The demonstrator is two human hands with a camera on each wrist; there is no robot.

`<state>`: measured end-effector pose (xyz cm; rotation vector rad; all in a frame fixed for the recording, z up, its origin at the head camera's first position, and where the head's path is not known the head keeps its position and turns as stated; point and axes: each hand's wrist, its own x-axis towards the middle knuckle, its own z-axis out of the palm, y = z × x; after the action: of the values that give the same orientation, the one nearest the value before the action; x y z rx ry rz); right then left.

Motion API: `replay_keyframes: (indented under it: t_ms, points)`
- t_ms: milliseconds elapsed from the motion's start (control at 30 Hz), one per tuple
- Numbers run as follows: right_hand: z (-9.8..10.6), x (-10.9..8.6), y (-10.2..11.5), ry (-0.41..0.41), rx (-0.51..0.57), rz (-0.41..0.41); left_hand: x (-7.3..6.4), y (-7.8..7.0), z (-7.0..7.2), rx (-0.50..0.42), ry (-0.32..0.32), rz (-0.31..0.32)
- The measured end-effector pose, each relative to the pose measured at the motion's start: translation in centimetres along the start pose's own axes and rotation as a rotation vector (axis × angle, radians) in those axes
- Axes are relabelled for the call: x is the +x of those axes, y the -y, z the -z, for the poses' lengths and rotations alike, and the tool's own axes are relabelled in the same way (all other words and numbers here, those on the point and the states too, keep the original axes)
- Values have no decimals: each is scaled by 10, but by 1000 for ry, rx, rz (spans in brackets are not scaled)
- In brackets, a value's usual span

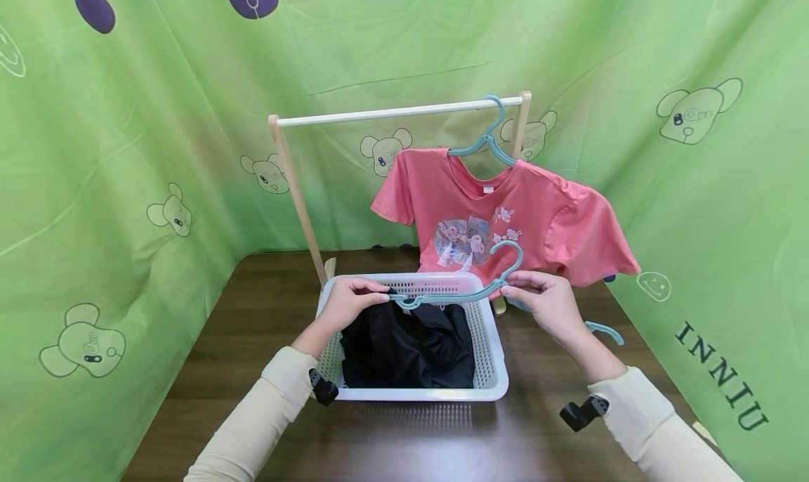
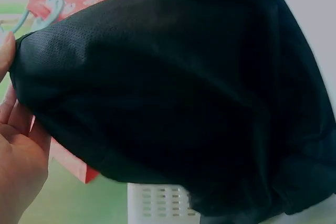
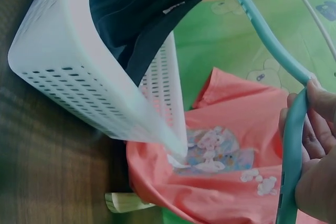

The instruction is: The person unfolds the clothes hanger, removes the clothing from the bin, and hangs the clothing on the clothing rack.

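A light blue hanger (image 1: 455, 298) is held across the back of a white basket, its hook pointing up. My right hand (image 1: 548, 303) grips it close to the hook, between thumb and fingers. With thumb and fingers, my left hand (image 1: 347, 303) pinches the edge of a black garment (image 1: 411, 348) near the hanger's other end. In the left wrist view the raised black cloth (image 2: 157, 87) stretches from that pinch. Most of the garment lies bunched in the basket. The right wrist view shows the hanger's far end reaching the garment's opening, a small label (image 3: 173, 8) nearby.
The perforated white basket (image 1: 417, 395) stands on a brown wooden table (image 1: 221, 369). Behind it, a rack with a white rail (image 1: 392, 113) carries a pink T-shirt (image 1: 531, 201) on another blue hanger (image 1: 487, 141). Another blue hanger piece (image 1: 605, 331) shows beyond my right wrist. Green curtains surround the table.
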<state>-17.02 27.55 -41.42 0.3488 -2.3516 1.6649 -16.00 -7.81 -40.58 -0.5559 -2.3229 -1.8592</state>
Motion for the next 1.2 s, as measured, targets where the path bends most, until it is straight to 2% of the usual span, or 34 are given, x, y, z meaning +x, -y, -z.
replay_keyframes:
  t_ms: [67, 200, 267, 400, 633, 1000, 1100, 1200]
  points:
    - [-3, 0, 0, 0, 0, 7, 2, 2, -3, -5, 13, 6]
    - [-9, 2, 2, 18, 35, 10, 8, 15, -9, -9, 22, 22]
    - [-12, 3, 2, 22, 58, 9, 12, 24, -11, -6, 20, 14]
    - [-14, 5, 3, 16, 54, 11, 15, 26, -14, 7, 14, -29]
    - [-21, 7, 8, 1, -1, 28, 18, 20, -20, 20, 7, -68]
    - [-36, 4, 18, 27, 16, -1, 23, 12, -40, 2, 17, -52]
    - [-40, 5, 19, 47, 43, -18, 23, 6, -46, 29, 37, -45]
    - [-43, 6, 23, 51, 52, -18, 21, -6, -49, 61, 39, -54]
